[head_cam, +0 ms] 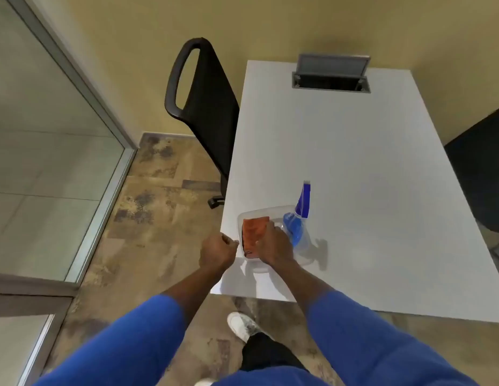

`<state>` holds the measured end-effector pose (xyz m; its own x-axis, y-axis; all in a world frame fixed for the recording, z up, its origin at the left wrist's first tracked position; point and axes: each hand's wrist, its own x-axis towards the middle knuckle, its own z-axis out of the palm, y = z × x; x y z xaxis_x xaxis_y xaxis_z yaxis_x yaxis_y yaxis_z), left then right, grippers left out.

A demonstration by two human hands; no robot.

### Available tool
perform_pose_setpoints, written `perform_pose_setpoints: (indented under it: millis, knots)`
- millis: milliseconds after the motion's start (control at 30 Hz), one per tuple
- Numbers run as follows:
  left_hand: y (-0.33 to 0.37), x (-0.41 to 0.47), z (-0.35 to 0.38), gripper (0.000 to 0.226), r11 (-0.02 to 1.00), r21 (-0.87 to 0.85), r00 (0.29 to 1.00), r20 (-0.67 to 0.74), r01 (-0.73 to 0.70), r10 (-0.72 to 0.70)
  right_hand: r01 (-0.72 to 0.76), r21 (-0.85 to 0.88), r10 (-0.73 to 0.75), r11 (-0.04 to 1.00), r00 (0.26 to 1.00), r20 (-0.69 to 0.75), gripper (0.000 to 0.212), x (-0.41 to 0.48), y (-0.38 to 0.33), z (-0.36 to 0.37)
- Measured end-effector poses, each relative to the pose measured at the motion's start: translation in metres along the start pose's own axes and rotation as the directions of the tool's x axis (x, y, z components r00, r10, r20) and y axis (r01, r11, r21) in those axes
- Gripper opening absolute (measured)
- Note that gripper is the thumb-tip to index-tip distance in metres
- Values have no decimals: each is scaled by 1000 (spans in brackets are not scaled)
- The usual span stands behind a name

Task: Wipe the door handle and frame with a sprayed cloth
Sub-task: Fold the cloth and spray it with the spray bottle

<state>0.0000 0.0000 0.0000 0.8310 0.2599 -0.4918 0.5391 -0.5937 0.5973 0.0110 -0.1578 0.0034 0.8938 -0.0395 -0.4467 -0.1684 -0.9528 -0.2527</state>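
Note:
An orange folded cloth [253, 232] lies in a clear plastic tub [259, 211] near the front left corner of a white table [354, 168]. A spray bottle [297, 218] with a blue trigger head stands in the same tub, to the right of the cloth. My right hand [273, 243] rests on the cloth's right side, fingers curled over it. My left hand [218, 250] is at the tub's left rim, fingers curled, apparently touching the rim. The glass door and its metal frame [103, 112] are on the left; no handle shows.
A black office chair [203, 107] stands at the table's left side. Another dark chair [482, 171] is at the right edge. A grey cable hatch [332, 76] stands open at the table's far end. Patterned floor [148, 207] lies between table and glass partition.

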Motion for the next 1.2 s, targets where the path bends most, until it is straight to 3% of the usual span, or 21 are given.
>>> perform_pose_setpoints:
  millis: [133,400,633,800,900,1000,1067,1133,1200]
  knots:
    - [-6,8,12,37,986,-118,993,41,118,-114,-25,5,24,1000,997,78,51,5,5,11]
    - [-21,17,31,27,970,-181,987,58,160,-152,-231,7,230,973,968,105,65,19,2,20]
    - [-20,17,21,31,995,-47,992,98,87,-82,-266,102,246,959,954,170,49,27,1,21]
    - [-17,11,12,29,993,115,999,9,30,-31,-292,167,288,942,956,49,55,22,-4,20]
    - [-15,7,7,30,995,101,1000,-20,-6,8,-212,267,239,940,968,-73,52,15,-2,18]
    - [-12,4,2,36,999,-36,1000,-30,4,-5,-119,220,168,968,961,-219,70,-4,-5,7]
    - [-8,2,-2,39,976,-208,998,-5,61,-63,-49,317,154,947,937,-315,77,-18,-9,-1]
    - [-3,1,-9,44,882,-444,987,94,157,-128,61,411,111,909,918,-380,65,-32,-11,-9]
    - [2,-2,-17,38,712,-657,965,236,248,-118,176,456,25,872,916,-402,40,-46,-12,-15]
